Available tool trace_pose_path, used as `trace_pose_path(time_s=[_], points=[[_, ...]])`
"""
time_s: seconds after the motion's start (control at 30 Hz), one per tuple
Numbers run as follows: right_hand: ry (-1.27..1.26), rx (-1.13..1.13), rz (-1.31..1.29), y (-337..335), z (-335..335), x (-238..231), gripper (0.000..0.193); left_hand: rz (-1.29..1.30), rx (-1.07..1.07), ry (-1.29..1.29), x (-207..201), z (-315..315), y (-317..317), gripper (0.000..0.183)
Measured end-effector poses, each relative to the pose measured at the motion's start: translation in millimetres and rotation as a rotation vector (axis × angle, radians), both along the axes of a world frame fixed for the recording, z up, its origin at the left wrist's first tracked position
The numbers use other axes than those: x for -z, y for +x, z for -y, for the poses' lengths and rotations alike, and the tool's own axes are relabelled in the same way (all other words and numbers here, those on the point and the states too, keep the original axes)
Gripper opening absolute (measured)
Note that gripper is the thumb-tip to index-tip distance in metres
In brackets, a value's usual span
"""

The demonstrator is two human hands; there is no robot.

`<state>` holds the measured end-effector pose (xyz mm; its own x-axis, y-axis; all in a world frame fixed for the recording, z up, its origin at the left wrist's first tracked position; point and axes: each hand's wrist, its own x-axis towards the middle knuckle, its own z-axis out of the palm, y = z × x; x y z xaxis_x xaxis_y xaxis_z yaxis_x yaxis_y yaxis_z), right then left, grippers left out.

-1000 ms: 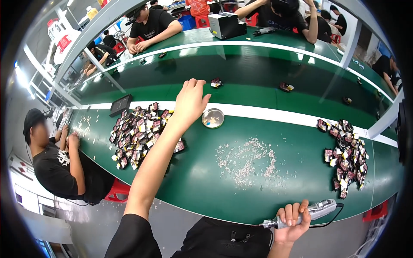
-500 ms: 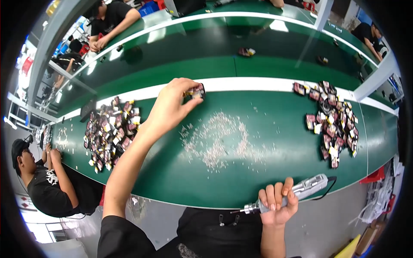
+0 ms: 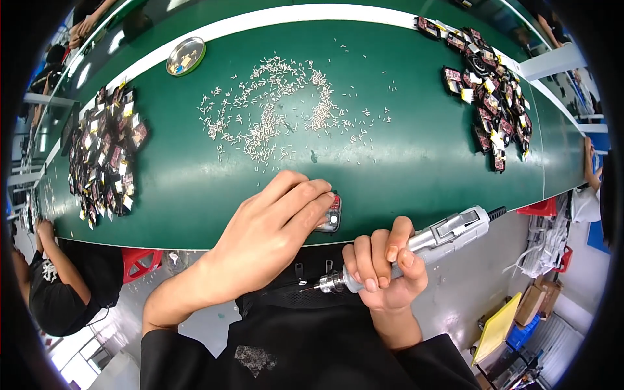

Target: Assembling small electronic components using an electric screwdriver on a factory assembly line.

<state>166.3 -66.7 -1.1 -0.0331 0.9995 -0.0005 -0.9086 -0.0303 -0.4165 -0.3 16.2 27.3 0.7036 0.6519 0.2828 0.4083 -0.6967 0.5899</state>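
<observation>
My left hand (image 3: 263, 227) is closed on a small black-cased device (image 3: 334, 213) with a red circuit board showing. It holds the device at the green table's near edge, fingers covering its left side. In my right hand (image 3: 387, 263) lies a grey electric screwdriver (image 3: 452, 231), fingers wrapped around its body. The screwdriver's thin bit points left, below the device and apart from it. Beyond my hands, many small pale screws (image 3: 266, 127) are scattered over the table's middle.
A heap of similar devices (image 3: 104, 156) sits at the left, another heap (image 3: 497, 97) at the right. A round metal tin (image 3: 186, 57) with small pieces inside stands near the white far ledge. A person in black (image 3: 65, 279) works at the left. A red stool (image 3: 142, 261) is below the table edge.
My left hand has come from the table's far side to its near edge with the device. The view has tilted down, and the round tin now shows. My right hand still grips the screwdriver.
</observation>
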Motion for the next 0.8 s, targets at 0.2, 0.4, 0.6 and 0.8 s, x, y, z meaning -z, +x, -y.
trace_pose_path(time_s=[0.2,0.4,0.6,0.8], points=[[-0.082,0.003,0.057,-16.3,9.3,-3.3,0.006,-0.173,-0.054,0.153,-4.8,11.1,11.4,0.033],[-0.253,0.112,0.177,-31.2,9.5,-1.8,0.005,-0.137,-0.017,0.372,7.2,15.2,11.7,0.036],[-0.254,0.079,0.18,-29.3,10.2,0.3,0.007,-0.163,-0.026,0.42,10.3,24.5,11.3,0.042],[0.09,0.024,0.273,18.4,-12.5,-26.3,0.016,-0.2,0.049,0.302,5.7,25.7,4.2,0.045]])
